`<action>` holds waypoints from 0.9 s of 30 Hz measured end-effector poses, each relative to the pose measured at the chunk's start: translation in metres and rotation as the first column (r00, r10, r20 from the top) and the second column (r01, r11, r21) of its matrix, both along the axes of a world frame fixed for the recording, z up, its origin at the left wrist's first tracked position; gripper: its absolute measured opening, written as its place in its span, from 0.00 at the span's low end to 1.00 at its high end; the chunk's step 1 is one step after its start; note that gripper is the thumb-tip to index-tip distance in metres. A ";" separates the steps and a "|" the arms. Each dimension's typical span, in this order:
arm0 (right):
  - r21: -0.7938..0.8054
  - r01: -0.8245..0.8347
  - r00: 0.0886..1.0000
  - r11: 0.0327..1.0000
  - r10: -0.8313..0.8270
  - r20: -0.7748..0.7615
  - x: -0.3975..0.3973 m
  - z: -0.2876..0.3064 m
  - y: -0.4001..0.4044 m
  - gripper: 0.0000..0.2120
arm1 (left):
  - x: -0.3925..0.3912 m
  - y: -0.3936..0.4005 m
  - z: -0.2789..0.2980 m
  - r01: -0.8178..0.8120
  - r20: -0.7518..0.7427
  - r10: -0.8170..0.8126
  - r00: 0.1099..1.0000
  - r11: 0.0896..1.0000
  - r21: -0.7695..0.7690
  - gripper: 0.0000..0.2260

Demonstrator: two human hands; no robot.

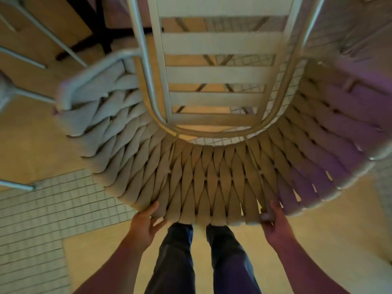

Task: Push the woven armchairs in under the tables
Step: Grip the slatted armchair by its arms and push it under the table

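A beige woven armchair point(212, 183) fills most of the head view, seen from straight above its curved backrest. Its slatted seat point(216, 75) and metal frame run away from me toward the top. My left hand point(146, 223) grips the backrest's top rim at lower left, thumb on the weave. My right hand point(275, 223) grips the same rim at lower right. A dark table base point(101, 28) stands on the floor at upper left, with the tabletop out of view.
Grey metal chair legs point(42, 28) of other seats cross the left side. The floor is tan panels with a patch of small white tiles point(42, 209) at lower left. My legs in dark trousers point(203, 257) stand just behind the chair.
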State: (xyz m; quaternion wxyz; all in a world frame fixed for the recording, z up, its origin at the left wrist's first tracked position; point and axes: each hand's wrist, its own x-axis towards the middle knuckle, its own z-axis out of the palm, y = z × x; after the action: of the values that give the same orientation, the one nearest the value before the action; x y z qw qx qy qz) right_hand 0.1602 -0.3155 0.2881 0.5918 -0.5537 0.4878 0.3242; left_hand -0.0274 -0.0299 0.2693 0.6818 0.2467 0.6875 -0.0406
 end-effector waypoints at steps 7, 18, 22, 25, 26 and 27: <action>-0.055 0.051 0.997 0.997 -0.047 0.068 -0.012 0.102 0.002 0.11 | 0.013 0.001 0.128 0.040 -0.145 -0.031 0.989 0.998 0.056 0.24; -0.191 -0.048 0.995 0.980 0.065 0.081 0.082 0.144 0.046 0.23 | 0.106 0.046 0.183 0.126 -0.158 -0.102 0.982 0.981 0.150 0.24; -0.087 -0.015 0.993 0.996 0.025 0.113 0.132 0.158 0.074 0.07 | 0.154 0.073 0.185 0.188 -0.148 -0.160 0.976 0.961 0.201 0.23; -0.077 -0.021 0.985 0.997 0.034 0.171 0.161 0.157 0.091 0.08 | 0.181 0.090 0.183 0.233 -0.181 -0.190 0.965 0.939 0.253 0.20; -0.074 -0.031 0.981 0.997 0.044 0.187 0.180 0.156 0.098 0.07 | 0.199 0.098 0.181 0.229 -0.180 -0.188 0.966 0.941 0.250 0.20; -0.072 -0.031 0.979 0.997 0.045 0.197 0.186 0.156 0.101 0.07 | 0.204 0.102 0.180 0.234 -0.187 -0.190 0.964 0.940 0.250 0.20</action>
State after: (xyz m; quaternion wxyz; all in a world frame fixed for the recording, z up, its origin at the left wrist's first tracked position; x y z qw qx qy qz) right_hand 0.3462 -0.2141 0.4442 0.6120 -0.6124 0.4265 0.2618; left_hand 0.1763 0.0725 0.4493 0.5759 0.4059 0.7085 -0.0396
